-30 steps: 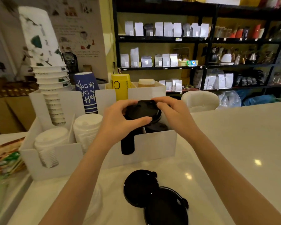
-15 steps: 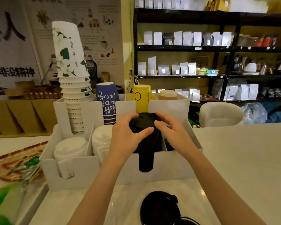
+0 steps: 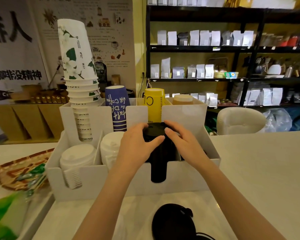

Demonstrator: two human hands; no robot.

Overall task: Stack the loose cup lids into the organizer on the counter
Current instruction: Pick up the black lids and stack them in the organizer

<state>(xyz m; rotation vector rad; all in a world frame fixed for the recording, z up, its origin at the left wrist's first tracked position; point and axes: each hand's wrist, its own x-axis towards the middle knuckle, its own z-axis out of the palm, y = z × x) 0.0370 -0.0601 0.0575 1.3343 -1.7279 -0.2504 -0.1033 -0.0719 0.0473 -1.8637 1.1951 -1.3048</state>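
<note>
The left hand (image 3: 137, 146) and the right hand (image 3: 184, 144) cover most of the top black lid (image 3: 154, 130), with fingers curled on its two sides, so its far edge is hard to see. That lid sits on the stack of black lids (image 3: 158, 163) in the third front slot of the white organizer (image 3: 189, 179), and the front wall hides the bottom of the stack. A loose black lid (image 3: 173, 222) lies on the counter (image 3: 258, 170) near the bottom edge and another below it is cut off, while white lids (image 3: 76, 156), a blue cup (image 3: 117, 108) and a yellow cup (image 3: 154, 104) stand in other slots.
</note>
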